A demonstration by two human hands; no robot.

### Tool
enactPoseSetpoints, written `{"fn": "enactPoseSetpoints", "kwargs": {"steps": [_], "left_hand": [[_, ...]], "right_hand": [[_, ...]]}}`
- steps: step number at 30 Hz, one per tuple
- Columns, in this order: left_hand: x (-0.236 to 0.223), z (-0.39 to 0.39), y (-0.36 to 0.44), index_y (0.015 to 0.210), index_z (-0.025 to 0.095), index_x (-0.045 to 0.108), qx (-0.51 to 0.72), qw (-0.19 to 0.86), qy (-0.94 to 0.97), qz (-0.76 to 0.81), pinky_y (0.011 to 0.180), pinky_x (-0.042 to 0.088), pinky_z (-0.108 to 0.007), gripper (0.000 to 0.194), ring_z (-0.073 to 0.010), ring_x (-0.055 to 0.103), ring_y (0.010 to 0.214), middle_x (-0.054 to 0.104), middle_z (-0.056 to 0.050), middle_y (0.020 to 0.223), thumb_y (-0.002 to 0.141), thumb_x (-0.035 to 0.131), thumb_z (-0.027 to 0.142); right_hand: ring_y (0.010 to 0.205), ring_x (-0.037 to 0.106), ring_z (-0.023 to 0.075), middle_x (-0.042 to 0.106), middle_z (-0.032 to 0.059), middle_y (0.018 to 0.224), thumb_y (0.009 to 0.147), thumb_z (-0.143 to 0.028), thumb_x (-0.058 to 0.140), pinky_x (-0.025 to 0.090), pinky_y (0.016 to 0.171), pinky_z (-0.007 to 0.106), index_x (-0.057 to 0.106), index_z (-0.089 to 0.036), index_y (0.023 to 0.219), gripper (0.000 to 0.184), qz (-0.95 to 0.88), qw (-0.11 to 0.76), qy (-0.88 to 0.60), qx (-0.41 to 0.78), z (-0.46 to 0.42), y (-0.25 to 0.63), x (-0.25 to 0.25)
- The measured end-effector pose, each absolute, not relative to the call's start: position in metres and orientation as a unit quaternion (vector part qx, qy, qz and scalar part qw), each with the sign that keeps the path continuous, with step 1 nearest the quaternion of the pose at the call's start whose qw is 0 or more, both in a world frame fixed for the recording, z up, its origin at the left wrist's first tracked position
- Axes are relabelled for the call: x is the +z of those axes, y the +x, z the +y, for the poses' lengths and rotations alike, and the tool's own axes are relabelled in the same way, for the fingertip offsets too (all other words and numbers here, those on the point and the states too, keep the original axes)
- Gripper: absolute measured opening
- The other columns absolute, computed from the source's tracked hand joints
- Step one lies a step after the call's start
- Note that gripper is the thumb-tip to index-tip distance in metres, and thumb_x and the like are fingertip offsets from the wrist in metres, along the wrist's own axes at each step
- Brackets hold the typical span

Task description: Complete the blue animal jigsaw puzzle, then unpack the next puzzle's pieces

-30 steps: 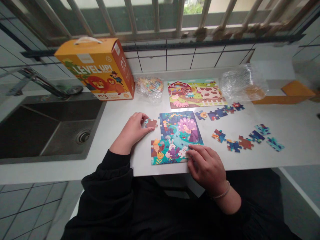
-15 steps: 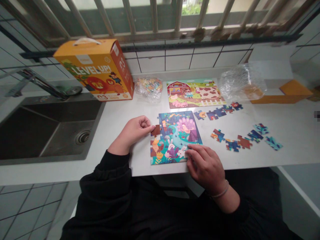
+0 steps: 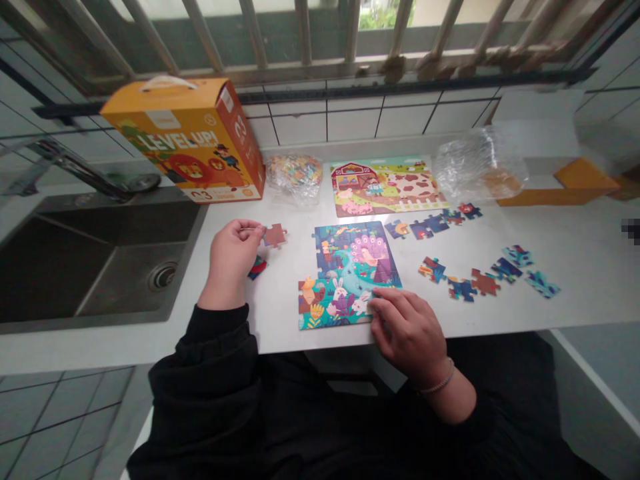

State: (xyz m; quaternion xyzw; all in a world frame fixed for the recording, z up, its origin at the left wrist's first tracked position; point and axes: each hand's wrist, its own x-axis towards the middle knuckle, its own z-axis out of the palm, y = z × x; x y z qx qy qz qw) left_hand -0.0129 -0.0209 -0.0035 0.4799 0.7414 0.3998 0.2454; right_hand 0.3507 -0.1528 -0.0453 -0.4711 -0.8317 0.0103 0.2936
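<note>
My left hand pinches a brown puzzle piece by its edge, left of the partly joined puzzle. Below that hand lies a dark puzzle piece with red, partly hidden by the fingers. The joined puzzle shows rabbits, a peacock and a stream, and its left edge is uneven. My right hand rests at the puzzle's lower right edge, fingers bent and fingertips on it. Whether those fingers grip the edge is hard to see. Several loose puzzle pieces are scattered to the right.
Behind the puzzle lies a farm picture. An orange puzzle box stands at the back left, beside a bag of pieces. Clear plastic wrap and an orange carton sit at the back right. A sink is on the left.
My left hand has drawn the brown piece away from the puzzle's left edge, moving left and slightly back. A dark red-marked piece now shows beside that hand. My right hand stays put.
</note>
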Motion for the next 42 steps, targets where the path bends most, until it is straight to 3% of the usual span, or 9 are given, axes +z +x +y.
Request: {"fn": "enactPoseSetpoints", "kwargs": {"steps": [5,15,22,26,30,37,42], "left_hand": [[-0.011,-0.019,-0.020,0.098,0.023,0.076,0.368,0.250,0.492,0.748,0.058,0.047,-0.030,0.027,-0.0221,0.071,0.071,0.080,-0.006,0.087,0.080,0.082,0.042],[-0.004,-0.022,-0.013,0.101,0.025,0.081,0.293,0.164,0.546,0.767,0.063,0.049,-0.035,0.029,-0.0255,0.069,0.073,0.077,-0.006,0.087,0.087,0.085,0.050],[0.007,-0.031,0.010,0.089,0.025,0.077,0.285,0.168,0.703,0.630,0.090,0.056,-0.041,0.022,-0.0291,0.074,0.098,0.083,-0.007,0.102,0.098,0.076,0.046],[0.002,-0.031,0.026,0.102,0.025,0.081,0.227,0.192,0.798,0.524,0.102,0.055,-0.046,0.022,-0.0303,0.074,0.106,0.084,-0.009,0.110,0.101,0.076,0.047],[-0.005,-0.026,0.032,0.108,0.024,0.081,0.201,0.196,0.842,0.460,0.114,0.053,-0.050,0.018,-0.0306,0.076,0.119,0.084,-0.011,0.125,0.104,0.074,0.040],[-0.006,-0.029,0.032,0.122,0.023,0.080,0.202,0.200,0.848,0.448,0.106,0.058,-0.048,0.022,-0.0289,0.078,0.114,0.085,-0.011,0.125,0.108,0.067,0.034],[-0.001,-0.033,0.037,0.122,0.022,0.081,0.212,0.215,0.836,0.457,0.100,0.060,-0.045,0.024,-0.0275,0.079,0.109,0.086,-0.010,0.120,0.109,0.062,0.031]], "right_hand": [[0.120,0.073,0.0325,0.082,0.0104,0.134,0.102,-0.019,0.071,0.057,0.105,0.050,0.077,-0.026,0.120,0.021,-0.830,0.293,-0.474,0.014,-0.153,0.350,-0.046],[0.120,0.073,0.0324,0.082,0.0111,0.133,0.105,-0.018,0.071,0.057,0.106,0.051,0.075,-0.023,0.119,0.016,-0.830,0.298,-0.471,0.020,-0.152,0.348,-0.043],[0.125,0.072,0.0322,0.080,0.0139,0.130,0.111,-0.020,0.069,0.057,0.113,0.054,0.076,-0.023,0.128,0.019,-0.804,0.331,-0.494,0.028,-0.136,0.382,-0.038],[0.133,0.069,0.0405,0.077,0.0216,0.140,0.109,-0.033,0.072,0.053,0.116,0.063,0.074,-0.018,0.139,0.034,-0.763,0.270,-0.586,-0.036,-0.113,0.427,-0.036],[0.117,0.074,0.0417,0.081,0.0234,0.126,0.108,-0.039,0.067,0.058,0.106,0.060,0.074,-0.013,0.136,0.039,-0.752,0.198,-0.629,-0.011,-0.095,0.456,-0.032],[0.102,0.076,0.0387,0.083,0.0184,0.117,0.105,-0.044,0.066,0.060,0.093,0.054,0.070,-0.020,0.134,0.038,-0.748,0.187,-0.636,0.031,-0.086,0.465,-0.024],[0.099,0.077,0.0355,0.083,0.0137,0.111,0.099,-0.047,0.072,0.059,0.086,0.048,0.064,-0.025,0.127,0.037,-0.734,0.218,-0.640,0.056,-0.082,0.452,-0.020]]}}
